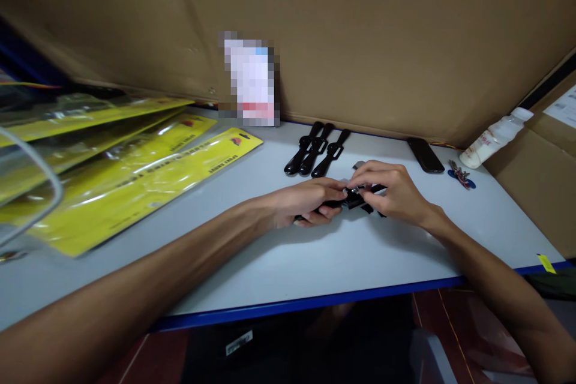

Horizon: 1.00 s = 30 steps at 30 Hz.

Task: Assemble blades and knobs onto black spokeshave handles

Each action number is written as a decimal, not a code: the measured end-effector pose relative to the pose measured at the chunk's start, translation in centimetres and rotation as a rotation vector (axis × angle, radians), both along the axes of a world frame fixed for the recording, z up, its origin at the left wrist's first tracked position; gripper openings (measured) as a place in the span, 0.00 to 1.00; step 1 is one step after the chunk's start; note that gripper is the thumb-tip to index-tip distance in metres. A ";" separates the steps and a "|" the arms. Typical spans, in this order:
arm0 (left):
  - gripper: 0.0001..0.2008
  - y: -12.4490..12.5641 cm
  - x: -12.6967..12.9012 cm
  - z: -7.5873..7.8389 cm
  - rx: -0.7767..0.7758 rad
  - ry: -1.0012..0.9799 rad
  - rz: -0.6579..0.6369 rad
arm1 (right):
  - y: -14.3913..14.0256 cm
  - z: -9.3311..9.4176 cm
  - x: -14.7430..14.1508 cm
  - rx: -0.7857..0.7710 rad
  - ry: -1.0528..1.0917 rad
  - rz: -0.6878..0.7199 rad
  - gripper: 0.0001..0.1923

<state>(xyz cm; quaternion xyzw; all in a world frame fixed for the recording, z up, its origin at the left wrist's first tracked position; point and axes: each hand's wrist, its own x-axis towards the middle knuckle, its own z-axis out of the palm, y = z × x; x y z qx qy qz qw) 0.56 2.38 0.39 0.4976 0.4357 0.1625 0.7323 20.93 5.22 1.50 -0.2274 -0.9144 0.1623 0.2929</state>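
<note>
My left hand and my right hand meet over the middle of the pale table. Between them they hold a black plastic piece with a small shiny metal part at its middle. My left hand grips its left end from below; my right fingers pinch the middle from above. Most of the piece is hidden by my fingers. Just behind my hands lie three black elongated pieces side by side, pointing toward the back wall.
Yellow plastic packages are fanned out at the left. A black phone, a bunch of keys and a lying white bottle sit at the back right. Cardboard walls enclose the back and right.
</note>
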 end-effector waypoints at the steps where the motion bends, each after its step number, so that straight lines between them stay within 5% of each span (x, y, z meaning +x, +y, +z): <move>1: 0.02 0.0 0.0 0.0 0.003 -0.002 -0.004 | 0.1 0.1 0.1 0.007 -0.007 0.022 0.13; 11: 0.04 -0.3 0.1 0.3 0.047 0.016 -0.026 | -0.1 -0.6 -0.3 0.275 -0.126 0.022 0.09; 18: 0.05 -0.2 0.1 0.3 0.006 0.051 0.014 | 0.1 -0.5 -0.2 0.216 -0.145 -0.049 0.10; 25: 0.04 -0.2 0.2 0.4 -0.008 0.056 0.008 | 0.2 -0.1 -0.3 -0.004 -0.078 -0.165 0.06; 30: 0.04 -0.2 0.2 0.3 0.008 0.034 -0.005 | 0.2 0.0 -0.1 0.121 -0.142 -0.058 0.07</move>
